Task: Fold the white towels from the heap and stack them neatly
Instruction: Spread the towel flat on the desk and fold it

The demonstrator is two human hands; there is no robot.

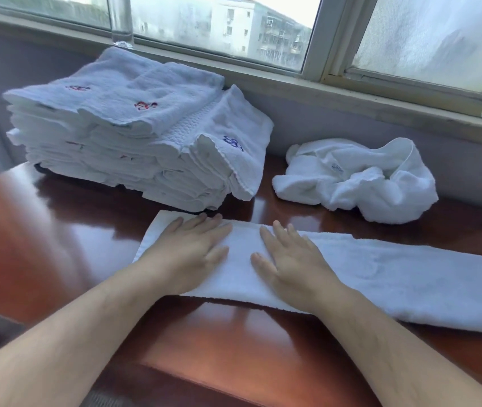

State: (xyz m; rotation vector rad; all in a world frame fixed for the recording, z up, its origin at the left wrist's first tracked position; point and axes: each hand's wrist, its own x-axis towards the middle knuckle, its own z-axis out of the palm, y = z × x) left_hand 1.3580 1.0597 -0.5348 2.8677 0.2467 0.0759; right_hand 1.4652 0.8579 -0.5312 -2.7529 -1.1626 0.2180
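Hands [195, 251] [289, 259] both lay flat, fingers straight, gripping nothing, pressing a long half-folded towel [381, 277] on the counter [43, 224]; tall folded stack [128, 136] sat behind-left, small heap [360, 177] behind-right, so most looked done, few left

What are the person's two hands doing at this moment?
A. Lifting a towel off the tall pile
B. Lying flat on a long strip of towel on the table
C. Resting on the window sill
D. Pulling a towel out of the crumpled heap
B: the left hand and right hand lie flat, fingers straight, on the long towel spread over the table, away from the stack and the crumpled heap.
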